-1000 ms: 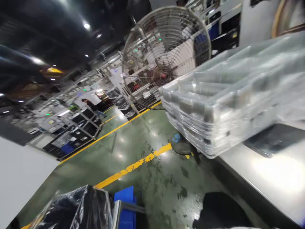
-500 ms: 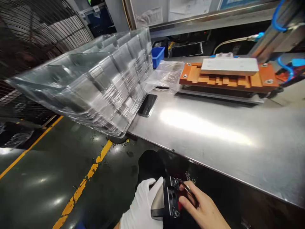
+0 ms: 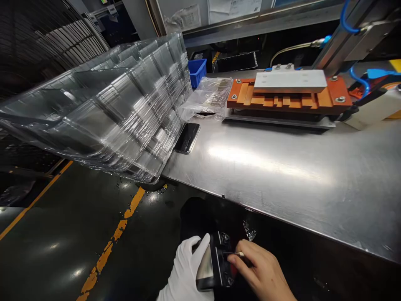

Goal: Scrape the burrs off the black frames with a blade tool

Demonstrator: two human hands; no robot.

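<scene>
Since 0.5 s ago, the thin tool [image 3: 232, 253] has shifted: a dark curve showed by the fingers then, and now a narrow tip points straight at the black part [image 3: 223, 266]. The left hand [image 3: 184, 269], in a white glove, clasps that part by its far side, thumb along the top, apparently to brace it against the tool. The bare right hand [image 3: 260, 269] pinches the tool between thumb and forefinger, likely for fine control. Whether the tip touches is too small to tell. The part sits between the 2 hands, off the near edge of the metal table [image 3: 282, 171].

On the table, a phone [image 3: 187, 139] lies just beside stacked clear trays [image 3: 134, 113], perhaps tucked there to spare working room. Behind are a plastic bag [image 3: 211, 97], a blue bin [image 3: 197, 74] and an orange block [image 3: 242, 97] under a white plate [image 3: 290, 81].
</scene>
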